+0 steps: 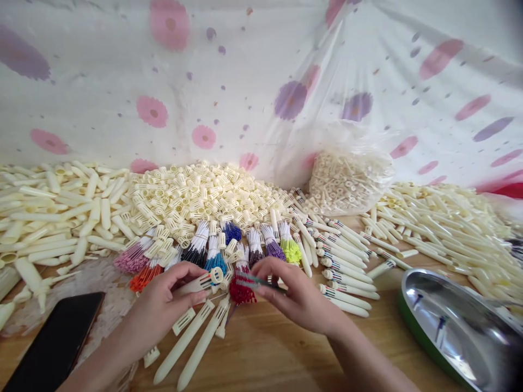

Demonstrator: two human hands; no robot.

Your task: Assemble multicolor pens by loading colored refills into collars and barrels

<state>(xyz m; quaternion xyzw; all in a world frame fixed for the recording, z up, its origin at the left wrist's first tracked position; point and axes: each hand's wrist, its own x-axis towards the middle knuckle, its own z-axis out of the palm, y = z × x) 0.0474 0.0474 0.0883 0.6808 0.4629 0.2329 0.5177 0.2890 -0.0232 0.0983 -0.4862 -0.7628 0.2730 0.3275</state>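
Note:
My left hand [169, 296] is closed around a cream pen barrel [200, 283], its slotted open end turned right and small coloured bits showing in the slots. In my right hand [300, 302] a thin dark tool [265, 283], which looks like tweezers, is pinched between thumb and fingers. Its tip is blurred over a bundle of red-ended refills [242, 293]. Blue [215, 262], orange [145, 275], purple [274, 247] and yellow-green [290, 250] bundles lie around it. Below my hands rest two pen barrels [183, 342] and a loose slotted sleeve [183, 321].
Slotted sleeves [204, 190] are heaped at the back, with pen barrels [53, 212] piled left and more tubes [441, 234] right. Pens with coloured tips [347, 272] lie in a row. A plastic bag of small parts [347, 179], a phone [55, 340] and a metal bowl [461, 326] surround the workspace.

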